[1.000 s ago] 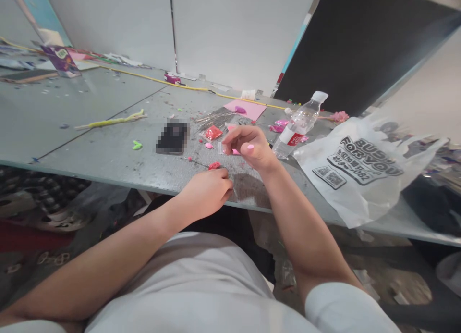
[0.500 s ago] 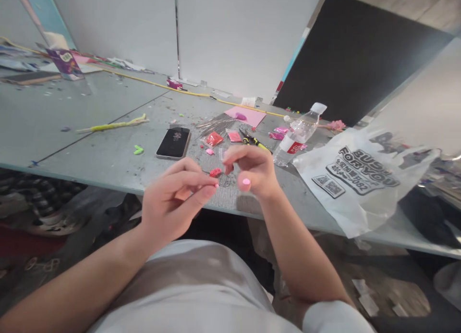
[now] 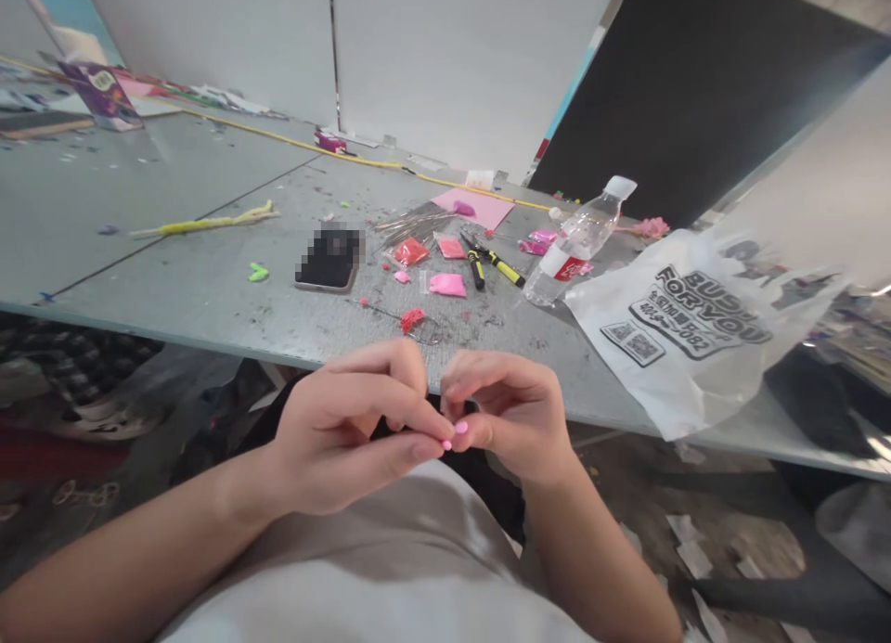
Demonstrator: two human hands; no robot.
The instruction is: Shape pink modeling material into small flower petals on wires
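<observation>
My left hand is closed, its thumb and forefinger pinching a tiny piece of pink clay. Close against it is my right hand, its fingers curled. A second small pink clay piece sits at the tip of my right thumb, nearly touching the left fingertips. Both hands are held just off the table's front edge, above my lap. Beyond them, a red clay shape lies on the table beside a thin wire. Behind that are a pink clay packet and a small pink lump.
Pliers with yellow-black handles lie by red clay packets and thin wires. A phone is at left. A water bottle and a white plastic bag stand right. A yellow-green fuzzy stem lies far left.
Both hands have come down and toward my body, off the table's edge. The right hand has closed in on the left fingertips. The pink packet and red shape show more fully.
</observation>
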